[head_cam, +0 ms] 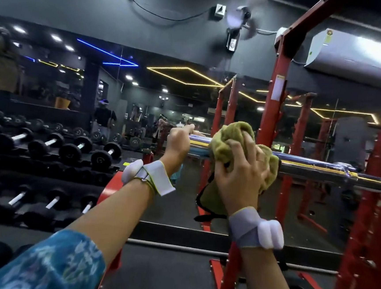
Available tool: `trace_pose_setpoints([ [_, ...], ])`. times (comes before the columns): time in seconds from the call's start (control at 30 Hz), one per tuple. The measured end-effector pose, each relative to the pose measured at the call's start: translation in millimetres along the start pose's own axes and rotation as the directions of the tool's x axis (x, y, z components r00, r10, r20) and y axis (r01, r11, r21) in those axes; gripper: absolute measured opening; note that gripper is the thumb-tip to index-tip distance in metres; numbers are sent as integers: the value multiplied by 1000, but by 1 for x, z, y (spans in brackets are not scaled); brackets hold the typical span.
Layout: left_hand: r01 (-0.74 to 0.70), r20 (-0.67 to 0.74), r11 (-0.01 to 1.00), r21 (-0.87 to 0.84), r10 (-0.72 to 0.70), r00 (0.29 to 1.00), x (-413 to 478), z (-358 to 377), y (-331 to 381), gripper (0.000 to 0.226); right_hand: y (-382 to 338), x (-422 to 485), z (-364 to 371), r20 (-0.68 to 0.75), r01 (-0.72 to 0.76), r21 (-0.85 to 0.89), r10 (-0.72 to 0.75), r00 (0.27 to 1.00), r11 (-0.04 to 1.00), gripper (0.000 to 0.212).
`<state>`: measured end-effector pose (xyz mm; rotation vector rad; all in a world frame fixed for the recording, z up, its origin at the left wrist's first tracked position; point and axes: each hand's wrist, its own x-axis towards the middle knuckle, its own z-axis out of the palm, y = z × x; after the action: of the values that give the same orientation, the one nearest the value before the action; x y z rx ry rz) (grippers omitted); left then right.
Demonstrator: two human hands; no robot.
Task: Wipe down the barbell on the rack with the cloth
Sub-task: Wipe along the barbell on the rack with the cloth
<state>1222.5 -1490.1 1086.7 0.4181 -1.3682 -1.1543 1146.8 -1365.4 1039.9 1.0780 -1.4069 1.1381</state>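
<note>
The biggest thing is the red rack (278, 101). Its tall posts fill the side from 1 o'clock down to 5 o'clock. A wide mirror (166, 96) covers the far wall from 9 o'clock to 3 o'clock.

At 9 o'clock there are rows of black dumbbells (69, 150) on a dark shelf. There are too many, and they are too blurry, to count.

There is one air conditioner (354, 52) at 2 o'clock and one fan (242, 17) at 12 o'clock, both high on the wall.

There is one shiny barbell (321, 166). It lies flat across the rack, from the middle out to the 3 o'clock edge. The part from the cloth to that edge is bare. One red post stands just beside the cloth at its 3 o'clock side. Under the bar, at 6 o'clock, the black floor (173, 281) has open room.

There is one green cloth (231, 136). It is bunched up on the bar, right in the middle, and one end hangs down below.

The person has two hands up. The left hand (178, 141) is curled round the bar, just at the 9 o'clock side of the cloth, with one finger pointing along the top. The right hand (244, 172) has its fingers (250, 147) spread and bent, grabbing the cloth and pushing it on the bar.

There are two grey wrist bands (246, 227), one on each arm, and each has a white lump on it. One blue flowery sleeve (59, 264) shows at 7 o'clock.
</note>
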Motion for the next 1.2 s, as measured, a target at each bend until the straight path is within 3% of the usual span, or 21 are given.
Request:
trace_pose_setpoints([
  [0.07,-7,-15,1000,9,7,1000,3,0,-5,55,-13,9,0,19,-66,6,66,998,998,39],
  [0.13,21,-34,1000,-6,-21,999,1,0,-2,35,-24,8,4,28,36,-7,-35,999,999,40],
  [0.27,35,-17,999,-41,-36,999,-4,-1,1,29,-19,-15,11,20,199,45,-200,980,979,37],
  [0.53,-25,-57,998,49,28,998,-10,1,4,37,-10,-9,4,-28,-62,62,64,998,996,40],
  [0.67,5,-90,1000,-15,-6,996,-9,2,4,33,-21,-19,14,-13,130,1,-130,991,992,40],
  [0.8,-43,-72,998,52,46,996,-10,2,2,34,-1,-34,15,-20,258,-16,-258,966,966,41],
  [0.97,-56,-58,998,42,58,997,-12,1,3,40,7,-22,4,-52,5,46,-3,999,999,37],
  [1.03,-48,-79,999,24,50,996,-12,1,2,38,-7,-15,4,-24,-28,42,29,999,999,40],
  [1.2,-60,-83,998,-12,59,995,-12,3,0,36,-22,-19,6,23,179,10,-179,984,984,41],
])
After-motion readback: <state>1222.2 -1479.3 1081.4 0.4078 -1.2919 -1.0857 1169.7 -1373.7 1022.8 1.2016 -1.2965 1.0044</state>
